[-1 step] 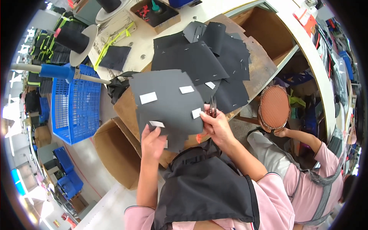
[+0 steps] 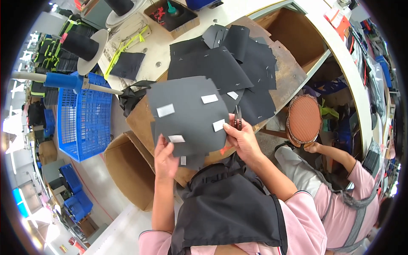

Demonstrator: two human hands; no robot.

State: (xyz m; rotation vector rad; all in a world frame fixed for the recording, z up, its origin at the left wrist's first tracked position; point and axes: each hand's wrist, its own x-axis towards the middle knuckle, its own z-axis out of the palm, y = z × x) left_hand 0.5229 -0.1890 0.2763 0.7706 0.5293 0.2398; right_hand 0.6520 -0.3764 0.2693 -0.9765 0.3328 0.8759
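Observation:
A dark grey sheet panel (image 2: pixel 187 117) with white rectangular patches on it is held up in front of me. My left hand (image 2: pixel 165 157) pinches its lower left edge, thumb just below one white patch (image 2: pixel 177 139). On the right edge my right hand (image 2: pixel 242 138) grips the panel, thumb by another white patch (image 2: pixel 219 125). Dark thread snips (image 2: pixel 238 119) are also held in that hand, blades pointing up. Under the panel's lower edge another dark piece (image 2: pixel 193 161) with a white patch shows. Beyond lie several overlapping black sheet pieces (image 2: pixel 204 66) with small white marks.
A cardboard box (image 2: pixel 127 170) stands at the left below the table edge, near a blue plastic crate (image 2: pixel 83 123). A black thread cone (image 2: pixel 80 44) and a small tray (image 2: pixel 172 19) are at the back left. At the right a co-worker (image 2: pixel 340 187) sits by a round brown stool (image 2: pixel 304 119).
The panel has shifted slightly right and tilted. My left thumb has slid down off the lower left white patch, which now shows more fully.

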